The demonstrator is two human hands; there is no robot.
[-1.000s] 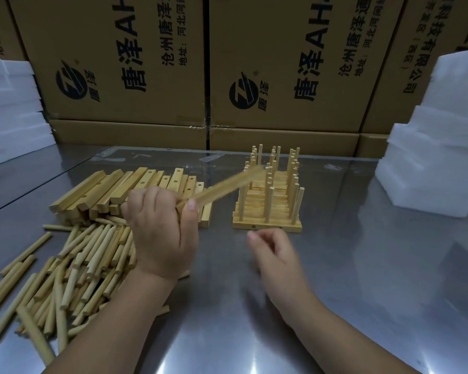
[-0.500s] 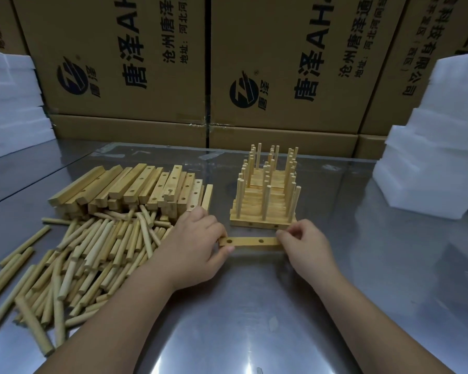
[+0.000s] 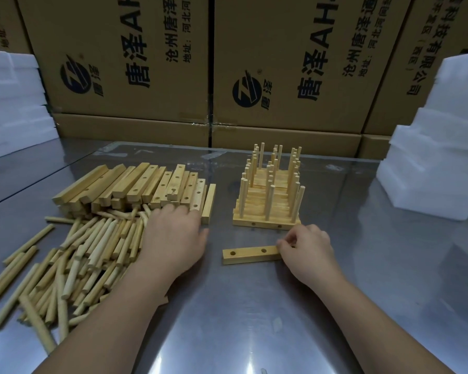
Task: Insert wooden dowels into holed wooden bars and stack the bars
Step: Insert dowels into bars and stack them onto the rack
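Note:
A single holed wooden bar [image 3: 250,254] lies flat on the steel table [image 3: 254,319], two holes showing. My right hand [image 3: 307,252] pinches its right end. My left hand [image 3: 173,238] lies palm down over the edge of the loose dowel pile [image 3: 73,263], fingers reaching toward the dowels and bars; whether it holds a dowel is hidden. Behind the bar stands the stack of bars with upright dowels [image 3: 268,195]. A heap of unused holed bars [image 3: 135,187] sits at the left rear.
Large cardboard boxes [image 3: 227,63] wall off the back. White foam blocks are piled at the right [image 3: 432,157] and at the left [image 3: 11,103].
The bar swung down from my left hand's grip onto the table. My left hand has let go and moved left to the dowels; my right hand keeps the bar's right end.

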